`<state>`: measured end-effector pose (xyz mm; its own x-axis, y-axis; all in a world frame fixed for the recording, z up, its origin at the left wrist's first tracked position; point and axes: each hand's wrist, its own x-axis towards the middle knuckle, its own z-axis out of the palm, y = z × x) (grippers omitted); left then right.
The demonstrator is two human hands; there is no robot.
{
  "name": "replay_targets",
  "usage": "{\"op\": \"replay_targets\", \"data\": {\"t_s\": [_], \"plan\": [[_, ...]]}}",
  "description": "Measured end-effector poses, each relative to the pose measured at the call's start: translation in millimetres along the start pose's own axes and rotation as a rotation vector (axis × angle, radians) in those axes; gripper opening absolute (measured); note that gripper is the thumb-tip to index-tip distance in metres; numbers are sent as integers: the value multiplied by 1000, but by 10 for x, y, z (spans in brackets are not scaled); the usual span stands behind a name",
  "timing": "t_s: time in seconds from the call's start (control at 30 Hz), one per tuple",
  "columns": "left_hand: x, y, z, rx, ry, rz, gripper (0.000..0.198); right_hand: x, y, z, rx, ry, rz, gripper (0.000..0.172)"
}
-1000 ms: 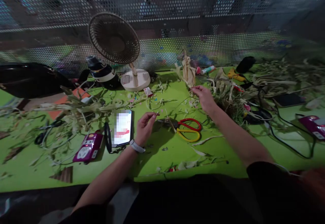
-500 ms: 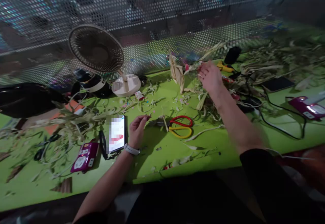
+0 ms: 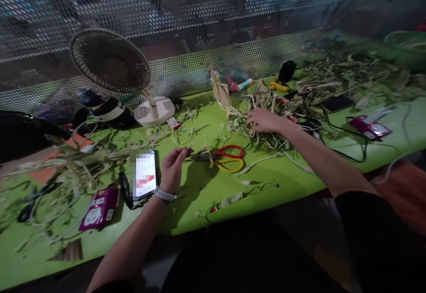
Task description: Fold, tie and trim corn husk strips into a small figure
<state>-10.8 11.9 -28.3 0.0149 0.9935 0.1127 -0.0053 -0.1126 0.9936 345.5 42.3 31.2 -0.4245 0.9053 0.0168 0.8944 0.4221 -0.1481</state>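
My left hand (image 3: pixel 172 169) is closed in a pinch over the green table, between a lit phone (image 3: pixel 145 175) and the scissors; what its fingertips hold is too small to name. The scissors (image 3: pixel 229 158), with one red and one yellow handle loop, lie just right of it. My right hand (image 3: pixel 264 120) reaches palm down into a pile of dried husk strips (image 3: pixel 261 142), its fingers apart and touching the strips. Behind it a bundled husk piece (image 3: pixel 220 90) leans upright near the mesh.
A fan (image 3: pixel 155 111) and a dark bottle (image 3: pixel 113 113) stand at the back left. Purple power strips (image 3: pixel 100 209) lie at both sides, with cables. More husks (image 3: pixel 71 164) cover the left. A yellow tool (image 3: pixel 278 85) and a dark tablet-like slab (image 3: pixel 337 103) sit right.
My right hand has come down and toward me from near the back into the husk pile. My left hand keeps its pinch. The view has shifted to the right.
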Motion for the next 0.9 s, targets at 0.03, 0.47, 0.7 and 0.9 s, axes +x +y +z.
{"op": "replay_targets", "data": {"t_s": [0.03,0.47,0.7,0.9], "plan": [[-14,22,8,-2,-9,0,30,-33,-15,53,-82,-24,20,25],[-34,607,70,62,-259,22,34,-91,-64,-445,248,682,187,17],[231,749,353,108,-430,124,31,-119,9,-345,45,247,90,16],[526,625,598,150,-604,106,32,-205,-51,-148,-275,-111,-40,22]]}}
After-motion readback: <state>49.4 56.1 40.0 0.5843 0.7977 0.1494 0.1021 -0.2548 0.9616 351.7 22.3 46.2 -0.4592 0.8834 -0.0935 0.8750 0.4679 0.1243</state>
